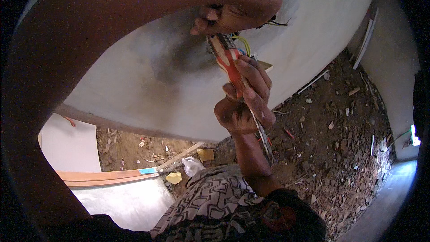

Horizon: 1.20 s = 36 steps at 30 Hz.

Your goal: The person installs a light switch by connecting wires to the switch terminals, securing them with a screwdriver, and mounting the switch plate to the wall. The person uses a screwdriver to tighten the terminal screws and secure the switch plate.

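Observation:
My left hand point(233, 15) reaches over from the left, fingers curled against the top of a hand tool; whatever they grip is hidden. My right hand point(246, 107) is wrapped round that tool's red-and-cream handle point(230, 69), which looks like part of pliers. Behind it, yellow-green and dark wires point(245, 45) come out of the grey-white wall point(134, 85) by a dark smudge, with a small cream piece point(266, 66) beside them. A long pale striped strand point(264, 136) hangs down past my right hand, along the forearm.
Rubble-strewn ground point(336, 143) lies around the wall's foot. At lower left are a white board point(69, 143), orange-brown lengths point(103, 177), a plank point(179, 157) and a white bag point(192, 166). Another wall point(385, 76) with a white strip point(365, 40) stands at right.

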Each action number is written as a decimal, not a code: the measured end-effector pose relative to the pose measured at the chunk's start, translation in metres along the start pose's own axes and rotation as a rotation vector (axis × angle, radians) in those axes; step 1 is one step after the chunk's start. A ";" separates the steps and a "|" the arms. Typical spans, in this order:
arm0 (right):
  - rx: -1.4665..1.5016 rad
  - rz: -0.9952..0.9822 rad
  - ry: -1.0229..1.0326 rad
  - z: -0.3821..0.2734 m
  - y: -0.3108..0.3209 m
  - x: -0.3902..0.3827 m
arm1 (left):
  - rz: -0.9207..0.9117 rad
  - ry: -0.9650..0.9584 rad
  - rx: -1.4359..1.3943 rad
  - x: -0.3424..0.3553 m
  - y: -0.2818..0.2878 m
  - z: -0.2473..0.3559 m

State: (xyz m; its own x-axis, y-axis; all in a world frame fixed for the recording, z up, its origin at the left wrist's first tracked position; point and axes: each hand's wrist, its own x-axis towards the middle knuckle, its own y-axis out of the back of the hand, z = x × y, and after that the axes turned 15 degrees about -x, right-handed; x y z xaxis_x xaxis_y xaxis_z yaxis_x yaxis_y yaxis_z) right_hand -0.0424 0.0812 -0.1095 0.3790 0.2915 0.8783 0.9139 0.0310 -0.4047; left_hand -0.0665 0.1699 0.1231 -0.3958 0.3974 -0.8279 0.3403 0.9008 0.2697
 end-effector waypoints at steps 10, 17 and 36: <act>-0.060 -0.074 0.059 0.008 0.007 0.006 | -0.024 0.006 0.042 0.000 0.007 0.004; -0.097 0.003 0.006 0.004 0.030 0.008 | -0.082 0.035 0.061 0.003 0.002 0.007; -0.032 0.011 -0.161 -0.002 0.038 0.017 | -0.007 0.012 -0.158 -0.033 -0.015 0.012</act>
State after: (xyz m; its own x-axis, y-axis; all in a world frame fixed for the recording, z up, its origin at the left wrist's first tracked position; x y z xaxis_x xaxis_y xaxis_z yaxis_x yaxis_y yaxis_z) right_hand -0.0007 0.0853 -0.1096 0.3629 0.4414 0.8207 0.9150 -0.0024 -0.4033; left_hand -0.0486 0.1413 0.1403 -0.4085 0.3920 -0.8243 0.1989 0.9196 0.3387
